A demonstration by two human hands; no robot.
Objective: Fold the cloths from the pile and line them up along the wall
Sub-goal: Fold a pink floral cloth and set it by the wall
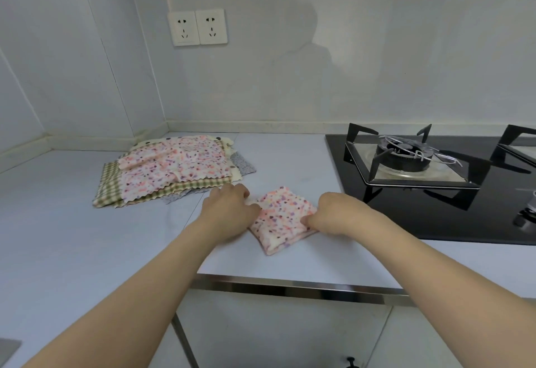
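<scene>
A folded cloth (280, 217), white with pink, purple and orange speckles, is laid flat as a small thick square on the surface, turned at a slant. The pile (171, 170) of unfolded cloths is seen behind and to its left, near the wall corner: speckled pieces on top, green checked, cream dotted and grey ones beneath, with zigzag edges.

Illumination is even, cool and moderately bright. My head and shoulders cast a soft shadow on the wall (304, 57) ahead. The black hob (435, 216) shows faint glare. Wide-angle distortion bows the surface (72, 237) edges and wall lines. Detail is slightly soft overall.
</scene>
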